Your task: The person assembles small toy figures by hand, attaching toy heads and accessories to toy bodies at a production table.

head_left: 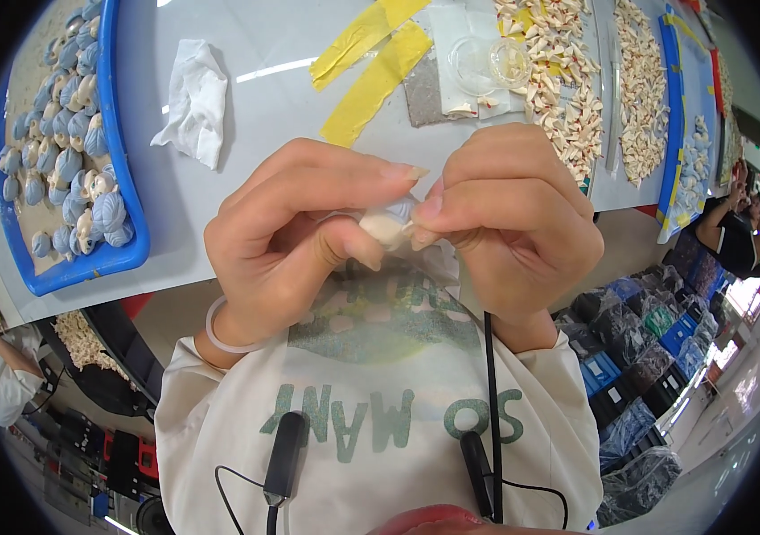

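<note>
Between the thumb and fingers of my left hand [277,236] is a small rounded figure head [386,226], pale blue on one side and cream on the other. My right hand [522,223] is closed in a pinch against the head's right edge. A tiny pale bit shows at those fingertips, too small to name. Both hands are raised in front of my chest, by the table's near edge. The fingers cover much of the head.
A blue tray [112,134] of similar blue-and-cream heads stands left. A white cloth [194,102], yellow tape strips [375,85], a grey pad [426,94] and a clear round dish [473,67] lie beyond my hands. Small cream pointed pieces [562,98] are heaped right; co-workers sit at both sides.
</note>
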A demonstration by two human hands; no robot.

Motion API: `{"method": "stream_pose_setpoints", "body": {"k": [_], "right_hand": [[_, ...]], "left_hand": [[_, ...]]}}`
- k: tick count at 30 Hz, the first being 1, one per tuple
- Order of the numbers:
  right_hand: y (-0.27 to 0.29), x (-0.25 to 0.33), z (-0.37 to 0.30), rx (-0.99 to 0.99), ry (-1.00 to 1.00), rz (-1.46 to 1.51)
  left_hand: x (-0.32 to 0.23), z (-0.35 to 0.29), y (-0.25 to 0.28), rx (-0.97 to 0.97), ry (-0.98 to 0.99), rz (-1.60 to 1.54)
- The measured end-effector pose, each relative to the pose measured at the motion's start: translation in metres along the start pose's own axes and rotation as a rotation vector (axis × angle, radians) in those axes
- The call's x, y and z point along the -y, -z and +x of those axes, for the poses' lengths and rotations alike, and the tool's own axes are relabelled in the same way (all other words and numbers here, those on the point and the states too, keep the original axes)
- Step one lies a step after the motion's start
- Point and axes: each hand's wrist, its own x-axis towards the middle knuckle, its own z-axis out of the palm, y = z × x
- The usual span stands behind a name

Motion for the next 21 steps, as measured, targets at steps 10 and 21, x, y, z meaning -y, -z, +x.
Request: {"method": "stream_pose_setpoints", "body": {"k": [10,21], "right_hand": [[0.001,0.002,-0.001,-0.024,-0.087,-0.024],[0.025,0.005,0.004,-0.006,-0.168,-0.044]], "left_hand": [[-0.006,-0.002,-0.006,-0.080,0.071,0.052],[-0.004,-0.002,-0.008,-0.112,0.061,0.073]]}}
